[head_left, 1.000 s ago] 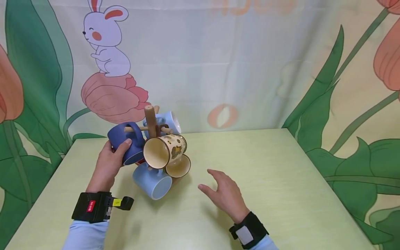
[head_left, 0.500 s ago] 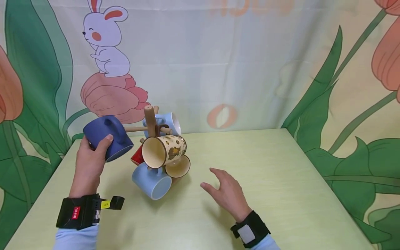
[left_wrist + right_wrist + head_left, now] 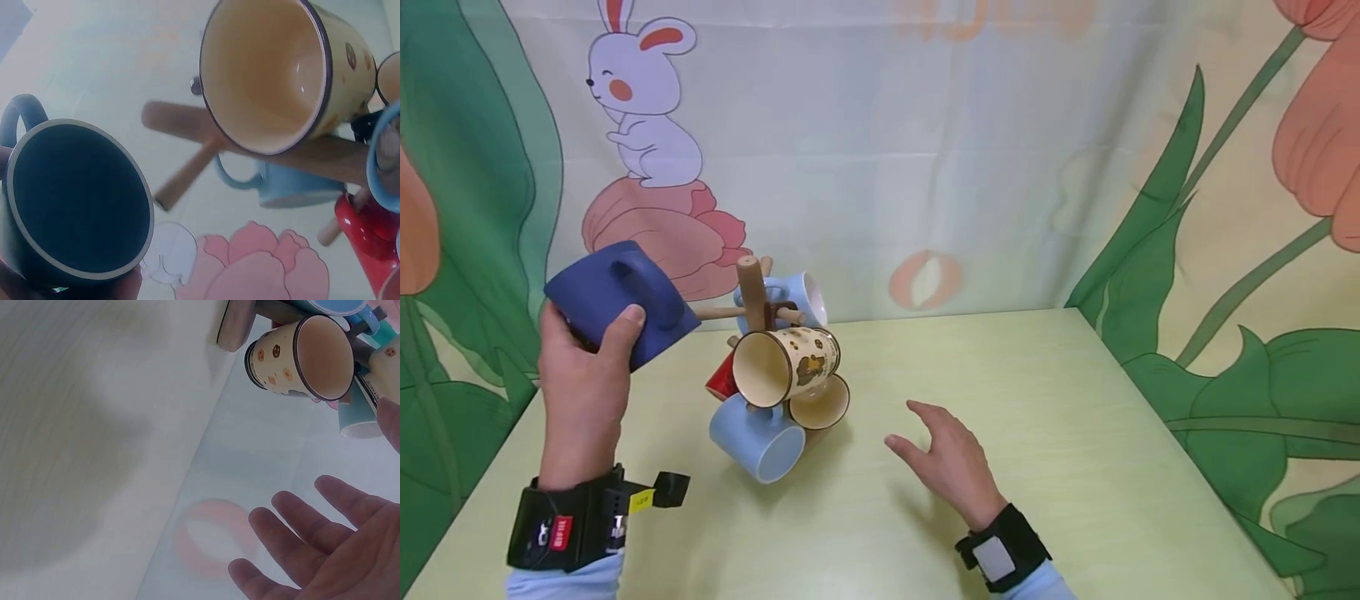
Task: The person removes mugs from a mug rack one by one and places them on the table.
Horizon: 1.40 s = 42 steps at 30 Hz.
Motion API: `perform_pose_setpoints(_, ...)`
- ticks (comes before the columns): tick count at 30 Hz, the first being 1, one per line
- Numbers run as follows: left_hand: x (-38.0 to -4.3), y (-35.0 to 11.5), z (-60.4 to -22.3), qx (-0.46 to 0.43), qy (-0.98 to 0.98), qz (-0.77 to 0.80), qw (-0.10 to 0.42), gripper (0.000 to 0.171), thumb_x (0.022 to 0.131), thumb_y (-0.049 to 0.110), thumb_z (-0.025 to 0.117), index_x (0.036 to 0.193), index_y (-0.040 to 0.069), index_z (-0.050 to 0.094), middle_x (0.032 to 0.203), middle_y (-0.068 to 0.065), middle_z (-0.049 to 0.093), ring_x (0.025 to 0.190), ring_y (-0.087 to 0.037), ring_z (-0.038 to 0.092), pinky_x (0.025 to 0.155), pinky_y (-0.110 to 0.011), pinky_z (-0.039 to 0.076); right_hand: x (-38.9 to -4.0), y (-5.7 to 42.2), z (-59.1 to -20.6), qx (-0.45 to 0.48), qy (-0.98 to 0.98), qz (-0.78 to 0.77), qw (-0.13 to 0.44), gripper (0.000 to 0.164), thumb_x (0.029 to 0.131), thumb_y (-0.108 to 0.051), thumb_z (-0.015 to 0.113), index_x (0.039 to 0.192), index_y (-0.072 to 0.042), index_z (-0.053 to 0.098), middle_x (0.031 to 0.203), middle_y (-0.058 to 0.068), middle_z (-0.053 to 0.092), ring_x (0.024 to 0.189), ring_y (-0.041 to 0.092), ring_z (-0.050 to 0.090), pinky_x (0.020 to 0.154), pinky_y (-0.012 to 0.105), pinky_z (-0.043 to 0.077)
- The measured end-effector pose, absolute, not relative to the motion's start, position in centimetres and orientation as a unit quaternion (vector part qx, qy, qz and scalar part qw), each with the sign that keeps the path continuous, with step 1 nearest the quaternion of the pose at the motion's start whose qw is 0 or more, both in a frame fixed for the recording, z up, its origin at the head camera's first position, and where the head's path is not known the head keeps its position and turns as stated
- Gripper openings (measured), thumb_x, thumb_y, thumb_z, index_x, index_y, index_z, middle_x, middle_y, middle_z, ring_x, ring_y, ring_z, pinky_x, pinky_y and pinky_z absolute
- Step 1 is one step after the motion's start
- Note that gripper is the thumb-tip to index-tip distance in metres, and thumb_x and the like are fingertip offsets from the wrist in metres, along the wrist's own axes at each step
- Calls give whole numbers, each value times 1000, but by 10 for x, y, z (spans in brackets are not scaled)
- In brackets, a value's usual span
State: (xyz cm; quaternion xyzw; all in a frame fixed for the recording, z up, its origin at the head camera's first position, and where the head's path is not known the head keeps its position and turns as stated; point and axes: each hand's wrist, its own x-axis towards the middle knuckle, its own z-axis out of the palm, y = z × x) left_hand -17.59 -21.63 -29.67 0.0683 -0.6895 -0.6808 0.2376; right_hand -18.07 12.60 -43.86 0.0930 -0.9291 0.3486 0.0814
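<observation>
My left hand (image 3: pixel 582 392) grips a dark blue mug (image 3: pixel 606 292) by its body, thumb near the handle. The mug is tilted and raised left of a wooden mug tree (image 3: pixel 750 292). In the left wrist view its dark mouth (image 3: pixel 81 200) faces the camera, with a gap between it and a bare peg (image 3: pixel 187 175). On the tree hang a cream patterned mug (image 3: pixel 812 358), a second cream mug (image 3: pixel 822 404) below it, a light blue mug (image 3: pixel 752 433) low in front, another light blue mug (image 3: pixel 793 296) behind and a red mug (image 3: pixel 722 381). My right hand (image 3: pixel 951 458) hovers with relaxed, spread fingers, holding nothing.
The pale table (image 3: pixel 1037 417) extends right of the tree to its far edge. Behind it hangs a cloth backdrop (image 3: pixel 1000 167) printed with a rabbit and tulips. The tree stands toward the table's left side.
My left hand has carried the dark blue mug leftward and upward off the tree's peg, baring the peg and showing more of the red mug. My right hand has barely moved.
</observation>
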Motion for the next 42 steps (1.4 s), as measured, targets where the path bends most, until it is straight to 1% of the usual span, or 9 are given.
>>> perform_pose_setpoints(7, -166, -191, -283, 18, -728, -635, 258, 73, 94, 21, 66, 153, 26, 23, 149, -3, 36, 134, -31, 39, 107, -50, 40, -180, 129, -438, 89, -928, 352, 86, 63, 91, -49, 68, 138, -9, 58, 136, 10, 59, 128, 31, 52, 102, 51, 42)
perform_pose_setpoints(11, -161, -174, -279, -15, -755, -597, 270, 80, 91, 21, 70, 155, 27, 21, 145, -4, 41, 130, -31, 45, 100, -53, 46, -180, 131, -437, 87, -928, 351, 89, 62, 91, -49, 68, 138, -9, 57, 137, 10, 58, 129, 30, 52, 103, 51, 42)
perform_pose_setpoints(14, -158, -159, -279, -43, -768, -578, 271, 88, 88, 22, 73, 156, 28, 17, 145, -6, 44, 128, -33, 48, 97, -57, 47, -180, 133, -436, 87, -928, 351, 92, 62, 91, -48, 68, 139, -10, 57, 138, 10, 58, 129, 30, 51, 102, 51, 43)
perform_pose_setpoints(16, -157, -150, -282, -63, -777, -564, 274, 94, 87, 22, 76, 158, 26, 14, 145, -9, 45, 126, -35, 50, 94, -59, 47, -180, 135, -434, 86, -927, 353, 96, 62, 91, -48, 68, 139, -10, 57, 138, 10, 58, 129, 30, 51, 102, 51, 43)
perform_pose_setpoints(20, -157, -132, -291, -101, -791, -526, 294, 102, 83, 21, 80, 159, 21, 12, 143, -13, 47, 122, -34, 53, 90, -58, 51, -180, 138, -430, 83, -924, 359, 100, 62, 90, -46, 70, 139, -10, 57, 138, 10, 58, 129, 30, 52, 102, 51, 43)
perform_pose_setpoints(25, -162, -112, -303, -154, -802, -469, 336, 106, 77, 20, 85, 158, 17, 18, 143, -12, 48, 121, -33, 54, 90, -56, 52, -179, 141, -422, 79, -926, 358, 92, 64, 90, -47, 70, 140, -10, 55, 139, 12, 57, 129, 31, 52, 103, 51, 43)
perform_pose_setpoints(33, -168, -84, -328, -214, -825, -359, 380, 113, 72, 32, 89, 156, 3, 19, 143, -21, 47, 121, -37, 52, 90, -55, 52, -176, 146, -407, 67, -928, 357, 81, 70, 88, -48, 72, 143, -8, 53, 137, 15, 57, 127, 34, 53, 101, 54, 44)
perform_pose_setpoints(38, -171, -68, -345, -241, -832, -315, 389, 113, 71, 35, 90, 155, 3, 20, 137, -22, 51, 116, -35, 56, 88, -50, 54, -175, 148, -403, 75, -927, 359, 80, 69, 85, -43, 77, 142, -10, 54, 136, 14, 59, 127, 34, 54, 99, 57, 45)
perform_pose_setpoints(42, -174, -57, -359, -249, -847, -280, 377, 112, 72, 37, 89, 155, 4, 21, 136, -22, 51, 115, -35, 57, 89, -49, 54, -175, 150, -401, 87, -924, 363, 87, 64, 82, -39, 81, 139, -17, 58, 133, 10, 62, 124, 32, 56, 96, 56, 47)
